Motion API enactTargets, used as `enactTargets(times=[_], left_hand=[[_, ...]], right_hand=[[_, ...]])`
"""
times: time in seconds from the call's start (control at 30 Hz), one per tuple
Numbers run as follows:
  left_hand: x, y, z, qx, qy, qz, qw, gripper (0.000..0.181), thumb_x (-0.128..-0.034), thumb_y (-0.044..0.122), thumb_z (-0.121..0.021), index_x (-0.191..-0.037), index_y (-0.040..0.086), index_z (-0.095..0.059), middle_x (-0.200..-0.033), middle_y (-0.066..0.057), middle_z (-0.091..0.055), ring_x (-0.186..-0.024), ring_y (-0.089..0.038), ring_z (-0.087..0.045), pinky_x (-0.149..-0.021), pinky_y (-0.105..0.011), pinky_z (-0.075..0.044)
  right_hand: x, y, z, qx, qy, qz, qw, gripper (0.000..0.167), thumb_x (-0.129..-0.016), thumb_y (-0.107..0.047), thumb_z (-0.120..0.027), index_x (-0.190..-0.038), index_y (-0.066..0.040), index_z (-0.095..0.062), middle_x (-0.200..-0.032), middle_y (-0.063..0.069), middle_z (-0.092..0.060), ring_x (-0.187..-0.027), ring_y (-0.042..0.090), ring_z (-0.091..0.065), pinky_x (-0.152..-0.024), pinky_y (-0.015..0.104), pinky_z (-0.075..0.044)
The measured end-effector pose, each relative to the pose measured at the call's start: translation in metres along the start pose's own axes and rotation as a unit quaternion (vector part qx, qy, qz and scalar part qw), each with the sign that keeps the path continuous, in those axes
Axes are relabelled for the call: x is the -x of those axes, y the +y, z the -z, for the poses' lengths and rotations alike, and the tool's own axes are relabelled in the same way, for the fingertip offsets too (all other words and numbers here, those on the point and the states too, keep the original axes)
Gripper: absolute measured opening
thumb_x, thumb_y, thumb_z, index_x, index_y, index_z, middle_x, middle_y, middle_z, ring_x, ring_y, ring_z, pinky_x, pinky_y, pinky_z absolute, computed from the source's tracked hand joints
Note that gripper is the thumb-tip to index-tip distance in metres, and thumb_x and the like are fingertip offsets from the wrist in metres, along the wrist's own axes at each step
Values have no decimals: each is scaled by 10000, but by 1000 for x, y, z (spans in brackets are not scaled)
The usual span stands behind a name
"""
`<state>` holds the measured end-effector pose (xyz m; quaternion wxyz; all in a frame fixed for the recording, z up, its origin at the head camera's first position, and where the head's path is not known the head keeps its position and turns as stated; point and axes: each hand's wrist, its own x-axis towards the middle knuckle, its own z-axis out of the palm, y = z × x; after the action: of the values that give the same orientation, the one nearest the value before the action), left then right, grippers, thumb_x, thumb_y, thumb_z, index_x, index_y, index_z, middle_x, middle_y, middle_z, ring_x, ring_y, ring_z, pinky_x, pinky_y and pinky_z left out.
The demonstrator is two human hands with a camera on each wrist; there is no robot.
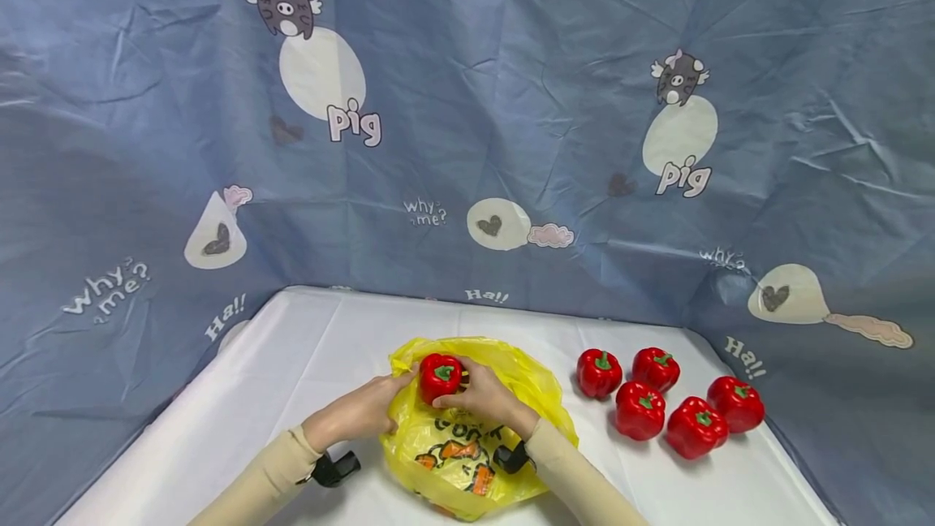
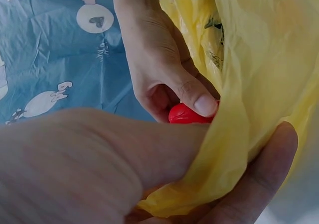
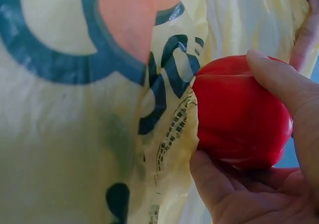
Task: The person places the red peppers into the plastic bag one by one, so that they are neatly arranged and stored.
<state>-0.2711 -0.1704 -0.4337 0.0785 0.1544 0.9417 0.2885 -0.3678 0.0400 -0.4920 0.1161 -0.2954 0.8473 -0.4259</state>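
Observation:
A red bell pepper [image 1: 439, 376] with a green stem is at the mouth of a yellow plastic bag [image 1: 467, 493] printed with letters and orange figures. My right hand [image 1: 488, 396] grips this pepper, its thumb on one side and fingers on the other, as the right wrist view shows. At the bag's left edge my left hand [image 1: 365, 410] pinches the rim; in the left wrist view its thumb goes inside the yellow plastic [image 2: 269, 59] and its fingers stay outside. Part of the pepper is hidden behind the bag in both wrist views.
Several more red bell peppers [image 1: 639, 410] stand in a group to the right of the bag on a white-covered table [image 1: 307, 347]. A blue printed cloth [image 1: 438, 144] hangs behind the table and along its sides.

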Motion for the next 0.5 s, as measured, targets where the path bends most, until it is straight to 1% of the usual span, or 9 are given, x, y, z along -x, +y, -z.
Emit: enactTargets(times=[0.1,0.17,0.4,0.5], left_hand=[[0,0,-1,4,1,-7,10000,895,-662,-135,-734,-1463,-55,-343,-1460,-234,-435,-1311,-364,-445,-1005,-463,-429],[-1,0,-1,11,-7,-6,10000,890,-662,-138,-732,-1460,-58,-347,-1460,-229,-437,-1311,-360,-446,-1016,-471,-420],[0,0,0,-13,4,43,10000,887,-661,-129,-732,-1460,-49,-354,-1455,-230,-444,-1312,-367,-444,-1005,-458,-424],[0,-1,0,-24,31,35,10000,889,-661,-130,-730,-1461,-49,-352,-1455,-233,-442,-1302,-352,-454,-949,-425,-446]], right_hand=[[4,1,4,-61,-88,-4,9999,794,-787,-412,-767,-1419,-57,-441,-1304,83,-598,-1127,224,-616,-880,301,-532],[7,2,6,-120,-138,-44,9998,798,-798,-405,-758,-1431,-53,-425,-1327,94,-582,-1152,250,-606,-898,319,-527],[21,0,17,-137,-216,31,9997,815,-834,-357,-736,-1470,-18,-356,-1435,163,-483,-1174,300,-594,-913,347,-523],[29,-3,22,-125,-252,11,9996,820,-843,-348,-729,-1485,-29,-333,-1454,155,-459,-1187,311,-580,-921,362,-518]])
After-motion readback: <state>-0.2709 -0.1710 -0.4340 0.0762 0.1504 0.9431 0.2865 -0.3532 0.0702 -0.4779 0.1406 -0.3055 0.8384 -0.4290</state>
